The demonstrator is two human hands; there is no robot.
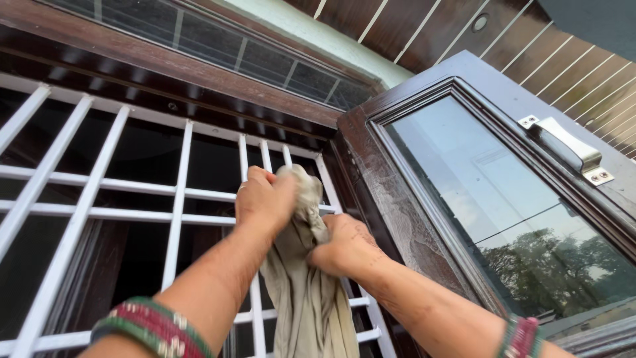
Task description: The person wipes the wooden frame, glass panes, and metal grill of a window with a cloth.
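Reaching upward, both bare hands work a beige cloth (306, 278) against a white metal window grille (179, 199). The left hand (264, 199) is raised highest, its grip clamped on the bunched top of the cloth, which it presses onto one of the upright bars near the right side of the grille. The right hand (344, 244) sits just below and to the right, its fingers curled tightly around the cloth's middle. The rest of the cloth hangs straight down between the two forearms and runs out of view at the bottom edge.

Each wrist wears a stack of red and green bangles (156, 328). The grille's bars cross in a grid over a dark opening, set in a dark brown wooden frame (199, 86) with a narrow glass panel above it. To the right, an open window sash (503, 219) with a glossy brown frame swings outward; its glass reflects trees and sky. A silver metal handle (566, 149) is fixed to the sash's upper edge. Brown striped ceiling panels (570, 59) show overhead.
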